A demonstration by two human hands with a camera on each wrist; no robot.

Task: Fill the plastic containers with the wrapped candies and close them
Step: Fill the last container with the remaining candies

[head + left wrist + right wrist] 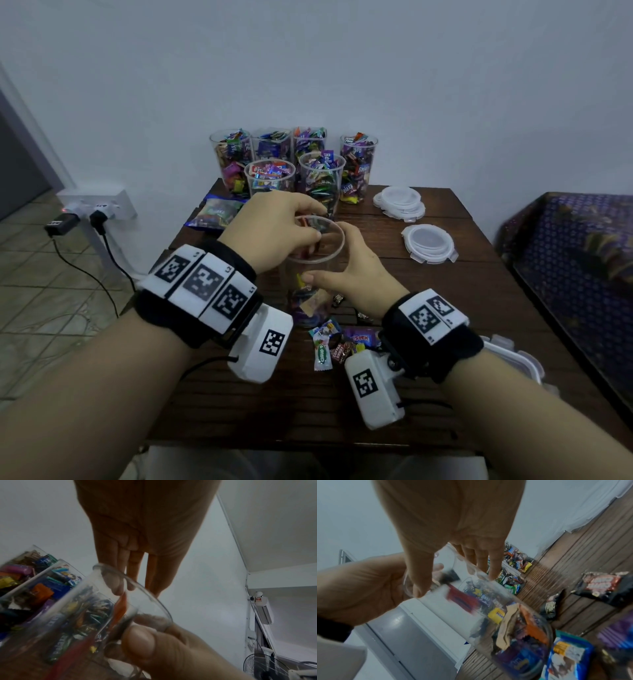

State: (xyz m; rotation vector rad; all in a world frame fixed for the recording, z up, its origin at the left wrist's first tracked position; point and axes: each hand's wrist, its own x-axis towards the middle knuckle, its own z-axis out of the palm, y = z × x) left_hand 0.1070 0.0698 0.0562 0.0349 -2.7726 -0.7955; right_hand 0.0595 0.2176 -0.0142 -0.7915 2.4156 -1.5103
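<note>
A tall clear plastic container (310,274) stands on the wooden table (479,308), its lower part holding several wrapped candies. My right hand (329,257) grips its side, thumb (140,642) in front and fingers behind. My left hand (317,222) hovers at the open mouth with its fingers straight and pointing down into the rim (150,601). An orange wrapper (121,607) sits just under those fingertips. In the right wrist view a red candy (462,600) and a black one (450,577) show blurred partway down inside the container (505,615).
Several full candy containers (294,164) stand open at the back. Clear lids (399,202) (430,243) lie to the right. Loose candies (339,346) lie near the front, a candy bag (215,212) at the left. A patterned cushion (575,260) borders the right edge.
</note>
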